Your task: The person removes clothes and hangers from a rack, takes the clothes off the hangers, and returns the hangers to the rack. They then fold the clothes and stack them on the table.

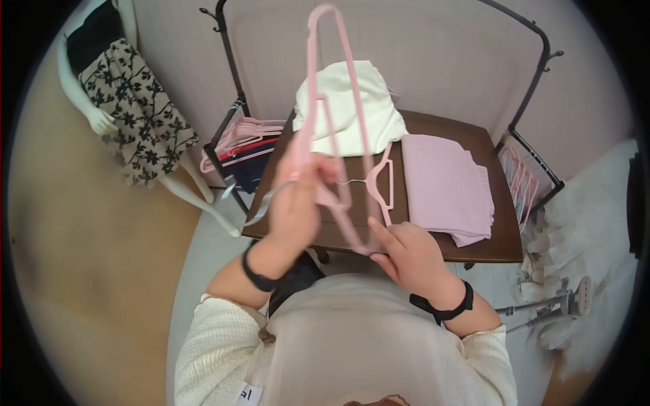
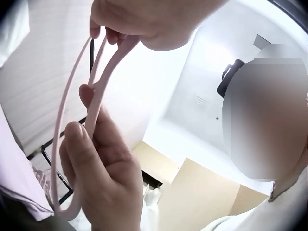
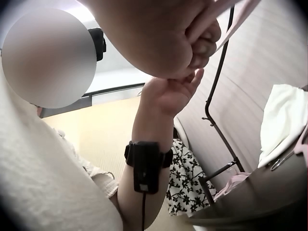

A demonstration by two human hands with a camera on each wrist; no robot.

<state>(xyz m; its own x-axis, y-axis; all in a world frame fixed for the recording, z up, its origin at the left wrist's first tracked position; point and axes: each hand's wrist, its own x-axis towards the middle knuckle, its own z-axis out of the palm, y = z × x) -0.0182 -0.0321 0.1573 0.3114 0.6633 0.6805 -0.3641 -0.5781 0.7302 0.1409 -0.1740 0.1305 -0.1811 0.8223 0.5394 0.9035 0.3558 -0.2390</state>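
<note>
A pink hanger [image 1: 359,115], blurred in the head view, is raised above the table's front part. My left hand [image 1: 298,203] grips one side of it, fingers curled, as the left hand [image 2: 149,21] at the top of the left wrist view also shows. Lower on the hanger [image 2: 60,120], my right hand [image 2: 110,178] pinches it between thumb and fingers; in the right wrist view the right hand [image 3: 159,38] has curled fingers around it. Another pink hanger [image 1: 382,186] with a metal hook lies on the table beneath.
White cloth [image 1: 345,101] and a folded pink garment [image 1: 447,189] lie on the dark table [image 1: 487,254]. Racks with pink hangers [image 1: 254,128] stand on both sides. A mannequin in a floral skirt [image 1: 135,108] is at left, a steamer head [image 1: 582,296] at right.
</note>
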